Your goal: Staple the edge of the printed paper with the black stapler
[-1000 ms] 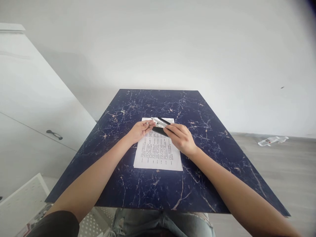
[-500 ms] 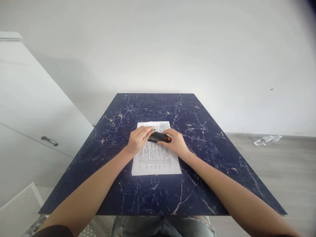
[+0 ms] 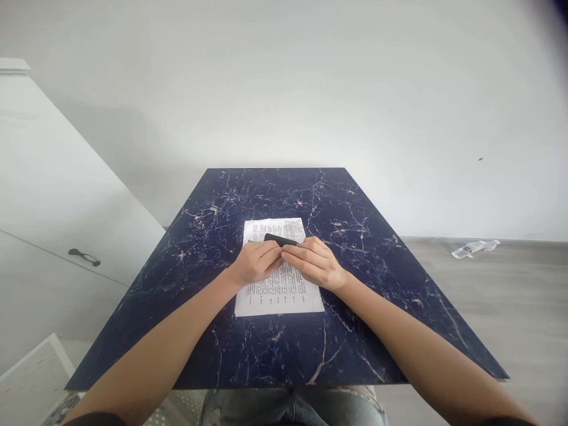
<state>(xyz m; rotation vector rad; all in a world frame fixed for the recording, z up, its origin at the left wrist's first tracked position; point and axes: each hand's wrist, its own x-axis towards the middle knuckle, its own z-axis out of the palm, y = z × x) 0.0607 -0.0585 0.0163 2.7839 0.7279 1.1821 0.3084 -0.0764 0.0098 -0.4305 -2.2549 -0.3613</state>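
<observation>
Over the printed paper (image 3: pixel 279 305), both my hands close around a black stapler (image 3: pixel 280 239). Only a dark strip of it shows above my fingers; the rest is hidden. My left hand (image 3: pixel 258 262) grips its left and near side with bent fingers. From the right, my right hand (image 3: pixel 314 263) wraps its fingers across the near side, and the fingertips of both hands meet in the middle. Beneath them the paper lies flat on the dark blue marbled table (image 3: pixel 275 349), its text partly covered by my hands.
A white cabinet (image 3: pixel 53 189) with a dark handle (image 3: pixel 84 257) stands to the left. Behind the table rises a pale wall (image 3: pixel 284 83). On the floor at the right lies a clear plastic bottle (image 3: pixel 474 248). My legs (image 3: pixel 288 407) are at the table's near edge.
My right hand has moved from the stapler's right end over its near side, toward my left fingers. The stapler has turned, and its orange part is now out of sight.
</observation>
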